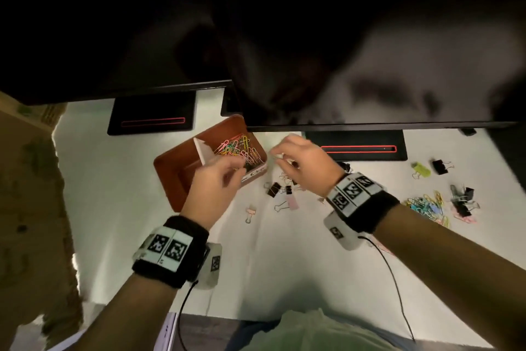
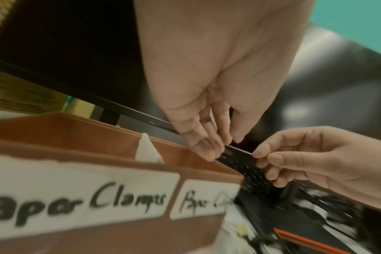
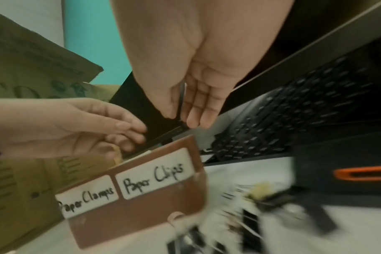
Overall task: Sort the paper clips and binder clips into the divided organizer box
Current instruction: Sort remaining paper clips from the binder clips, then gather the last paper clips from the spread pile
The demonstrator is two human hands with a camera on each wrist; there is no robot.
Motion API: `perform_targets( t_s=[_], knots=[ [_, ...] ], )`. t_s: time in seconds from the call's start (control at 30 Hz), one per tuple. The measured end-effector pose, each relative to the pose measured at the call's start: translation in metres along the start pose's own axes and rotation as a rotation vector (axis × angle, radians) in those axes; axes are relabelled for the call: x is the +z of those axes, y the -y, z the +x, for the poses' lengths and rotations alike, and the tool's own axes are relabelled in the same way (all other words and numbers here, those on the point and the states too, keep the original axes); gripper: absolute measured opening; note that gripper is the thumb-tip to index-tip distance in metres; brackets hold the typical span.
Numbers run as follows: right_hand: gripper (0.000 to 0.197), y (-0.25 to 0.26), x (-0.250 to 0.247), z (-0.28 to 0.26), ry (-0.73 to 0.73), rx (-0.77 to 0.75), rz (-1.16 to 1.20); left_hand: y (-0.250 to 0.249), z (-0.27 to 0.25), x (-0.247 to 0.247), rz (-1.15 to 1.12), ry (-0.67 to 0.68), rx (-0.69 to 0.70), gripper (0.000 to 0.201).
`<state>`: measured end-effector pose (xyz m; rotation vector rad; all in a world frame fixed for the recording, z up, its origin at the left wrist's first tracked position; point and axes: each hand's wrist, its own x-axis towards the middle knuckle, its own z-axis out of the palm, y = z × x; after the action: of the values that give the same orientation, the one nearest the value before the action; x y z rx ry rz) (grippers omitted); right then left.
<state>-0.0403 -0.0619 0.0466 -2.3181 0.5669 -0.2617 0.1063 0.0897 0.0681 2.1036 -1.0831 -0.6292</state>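
The box (image 1: 170, 168) sits on the table (image 1: 128, 208) at 11 o'clock of the hands. Its right half holds a heap of paper clips (image 1: 242, 148); its left half looks empty. Binder clips (image 1: 274, 188) and more paper clips (image 1: 427, 205) lie loose at 3 o'clock, so roughly half remains. Labels read "Paper Clamps" (image 3: 87, 199) and "Paper Clips" (image 3: 153, 178). The left hand (image 1: 219, 180) hovers at the box's near wall, fingers loosely curled, holding nothing visible; the right hand (image 1: 301, 157) pinches something small and pale, unclear what.

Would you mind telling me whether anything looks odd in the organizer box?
Slightly: the white divider in the organizer box leans rather than standing straight, and only the paper clips side is filled; the other compartment looks empty.
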Motion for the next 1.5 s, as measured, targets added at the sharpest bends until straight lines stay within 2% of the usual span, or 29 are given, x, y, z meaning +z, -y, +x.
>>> perform_targets(
  t_s=[0.13,0.27,0.37,0.47,0.57,0.7,0.87,1.0,1.07,1.1,1.17,1.2,1.33,1.43,1.5],
  knots=[
    [0.019,-0.052,-0.031,-0.058,0.025,0.192,-0.181,-0.004,-0.021,0.035,-0.034,0.198,0.101,0.011],
    [0.027,-0.079,-0.051,-0.104,0.146,0.377,-0.296,-0.001,-0.028,0.082,0.045,0.359,0.175,0.012],
    [0.035,-0.09,-0.055,-0.124,0.217,0.463,-0.335,0.001,-0.025,0.106,0.25,0.306,0.163,0.027],
    [0.045,-0.098,-0.051,-0.135,0.29,0.536,-0.347,-0.004,-0.015,0.117,0.341,0.248,0.043,0.043],
    [0.047,-0.102,-0.046,-0.136,0.311,0.557,-0.326,-0.007,0.0,0.123,0.348,0.285,-0.062,0.059],
    [0.039,-0.11,-0.044,-0.132,0.297,0.56,-0.249,-0.009,0.021,0.128,0.381,0.361,-0.083,0.066],
    [0.035,-0.122,-0.045,-0.127,0.313,0.573,-0.171,-0.007,0.034,0.133,0.43,0.444,-0.144,0.055],
    [0.022,-0.129,-0.046,-0.127,0.325,0.529,-0.183,0.004,0.03,0.135,0.744,0.538,-0.048,0.05],
    [0.017,-0.13,-0.047,-0.129,0.321,0.508,-0.181,0.003,0.024,0.135,0.75,0.565,-0.047,0.044],
    [0.016,-0.131,-0.049,-0.13,0.32,0.495,-0.186,-0.001,0.018,0.132,0.654,0.554,-0.105,0.039],
    [0.017,-0.132,-0.052,-0.13,0.304,0.463,-0.213,0.0,0.013,0.129,0.502,0.405,-0.135,0.03],
    [0.017,-0.134,-0.054,-0.13,0.289,0.449,-0.219,0.006,0.013,0.128,0.533,0.362,-0.068,0.032],
    [0.02,-0.137,-0.065,-0.126,0.21,0.46,-0.173,0.013,0.012,0.125,0.582,0.324,-0.009,0.043],
    [0.02,-0.14,-0.073,-0.119,0.13,0.47,-0.189,0.006,0.013,0.122,0.619,0.303,0.012,0.026],
    [0.021,-0.143,-0.074,-0.114,0.103,0.486,-0.197,0.005,0.016,0.121,0.638,0.291,0.025,0.023]
  ],
)
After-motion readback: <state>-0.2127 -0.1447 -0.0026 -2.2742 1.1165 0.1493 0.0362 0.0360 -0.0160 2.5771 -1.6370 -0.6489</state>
